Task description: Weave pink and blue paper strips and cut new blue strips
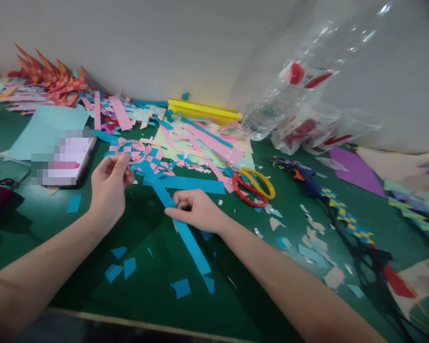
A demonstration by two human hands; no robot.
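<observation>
My left hand [111, 178] is closed, thumb against curled fingers, at the rim of a clear ring [146, 151] that looks like a roll of transparent tape. Between the thumb and fingers of my right hand [196, 209] is a long blue paper strip [189, 245]. It slants from near the ring down toward the table's front, and its lower end has a small bent piece. Behind it, another blue strip [200, 185] lies across the table. Scissors [253, 186] with red and yellow handles rest beyond my right hand.
A phone [69, 159] lies on light blue paper [50, 128] at left. Pink strips and paper scraps cover the back, near a yellow folded piece [203, 110]. A plastic bottle [289, 90] and clear cups [307, 126] stand back right. A checkered paper piece [346, 216] lies right.
</observation>
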